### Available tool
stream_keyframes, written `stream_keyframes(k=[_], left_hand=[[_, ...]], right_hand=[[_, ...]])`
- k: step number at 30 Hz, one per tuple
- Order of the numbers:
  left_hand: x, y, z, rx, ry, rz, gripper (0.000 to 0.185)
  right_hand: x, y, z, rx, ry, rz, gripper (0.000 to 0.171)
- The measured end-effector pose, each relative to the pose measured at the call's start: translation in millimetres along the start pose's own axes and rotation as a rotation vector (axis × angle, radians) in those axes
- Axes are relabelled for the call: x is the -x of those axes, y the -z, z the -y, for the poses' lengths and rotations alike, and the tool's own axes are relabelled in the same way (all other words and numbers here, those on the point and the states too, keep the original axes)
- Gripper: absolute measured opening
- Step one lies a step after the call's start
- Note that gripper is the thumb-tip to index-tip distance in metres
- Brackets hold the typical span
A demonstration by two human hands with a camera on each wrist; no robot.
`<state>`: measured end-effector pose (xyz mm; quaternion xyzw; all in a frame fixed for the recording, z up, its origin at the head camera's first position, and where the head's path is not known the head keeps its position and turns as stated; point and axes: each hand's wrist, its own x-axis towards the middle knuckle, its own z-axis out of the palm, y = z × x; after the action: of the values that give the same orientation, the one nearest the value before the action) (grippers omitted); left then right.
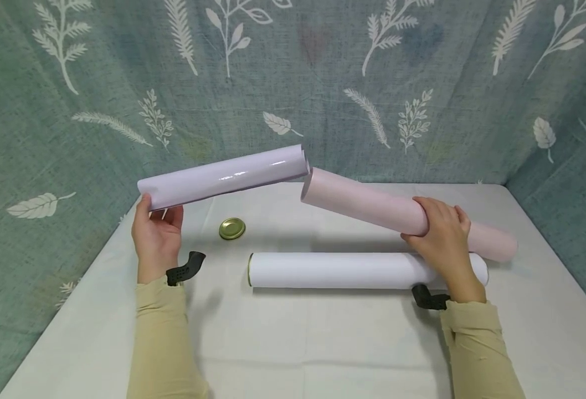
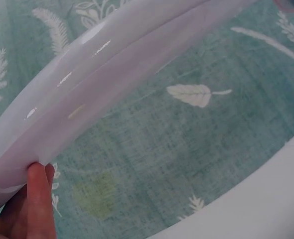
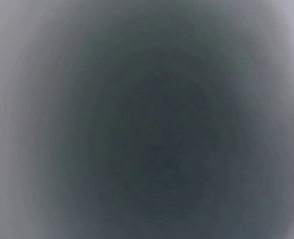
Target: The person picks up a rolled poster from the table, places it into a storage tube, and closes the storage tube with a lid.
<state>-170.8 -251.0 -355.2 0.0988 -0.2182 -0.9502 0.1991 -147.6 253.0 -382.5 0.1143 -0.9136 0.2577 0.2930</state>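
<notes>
A glossy pale lavender rolled sheet is held up by my left hand, which pinches its left end between thumb and fingers. In the left wrist view the roll slants up to the right, with its long outer edge showing. My right hand grips a matte pale pink roll from above, past its middle. The pink roll's hollow left end is raised and overlaps the lavender roll's right end in the head view; its right end slopes down to the table. Only a dark, blurred close surface fills the right wrist view.
A white cardboard tube with a gold-coloured rim at its left end lies across the table, partly under my right wrist. A round gold metal lid lies left of it. A green leaf-patterned cloth hangs behind and at both sides.
</notes>
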Motion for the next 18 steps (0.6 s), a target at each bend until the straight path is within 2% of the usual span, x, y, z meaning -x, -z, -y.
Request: stream_keyframes(k=[11,18], left_hand=[[-1.2,2.6,4.6,-0.076,0.017,0.000,0.047],[0.4,-3.6,12.9,-0.128,0.005,0.049,0.049]], right_hand=[[0.1,1.3,-1.0,-0.001,-0.010,-0.002,0.072],[0.7,-0.9,-3.2,0.011,0.003,0.018,0.073]])
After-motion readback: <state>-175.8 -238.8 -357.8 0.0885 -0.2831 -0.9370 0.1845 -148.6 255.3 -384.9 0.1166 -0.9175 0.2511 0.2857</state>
